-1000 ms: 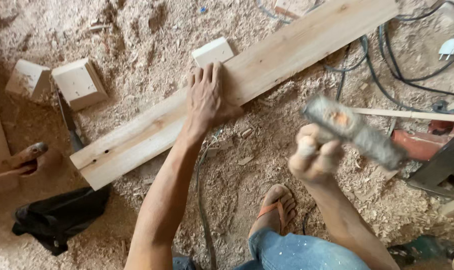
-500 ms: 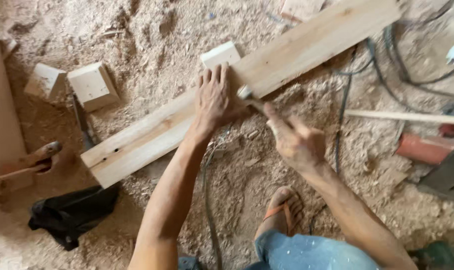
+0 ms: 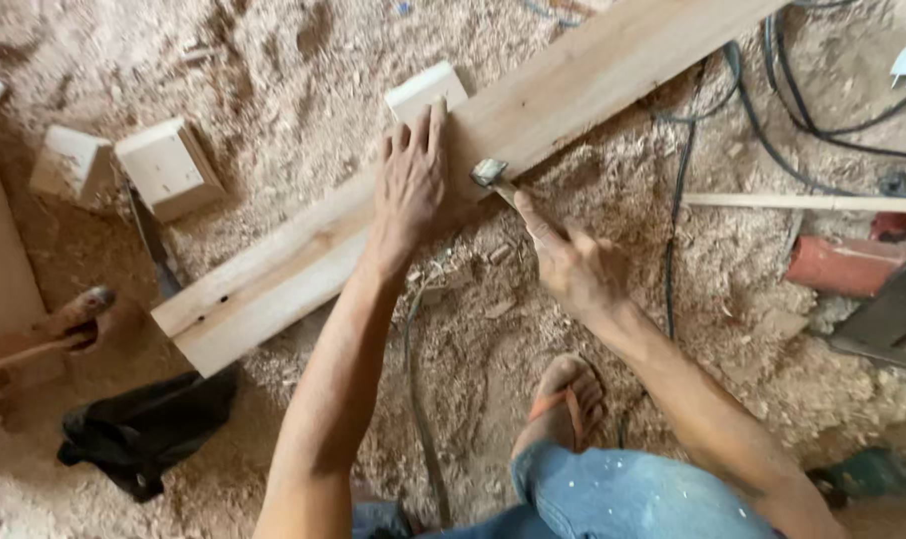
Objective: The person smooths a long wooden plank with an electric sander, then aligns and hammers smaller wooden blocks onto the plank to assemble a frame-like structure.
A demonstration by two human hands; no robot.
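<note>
Change: since a second ago the right hand (image 3: 573, 265) has come down from a raised, blurred swing, and the hammer (image 3: 495, 178) head now meets the near edge of the plank (image 3: 593, 80).
Meaning: this looks like the end of a strike, the blow landing just beside the bracing fingers.
Plank: long pale board lying slantwise on the sawdust floor (image 3: 293, 60), its low end towards the floor's left edge, its high end running off the top edge.
Right grip: fingers closed round the hammer's handle, forefinger stretched along it.
Left grip: left hand (image 3: 411, 185) open and flat, palm pressed on the plank, holding nothing; fingertips reach a small wood block (image 3: 425, 90) at the far edge.
Around: two more blocks (image 3: 163, 165) to the left, black cables (image 3: 802, 110) on the right, a dark cloth (image 3: 143, 429) at lower left, a sandalled foot (image 3: 568, 399) below.
</note>
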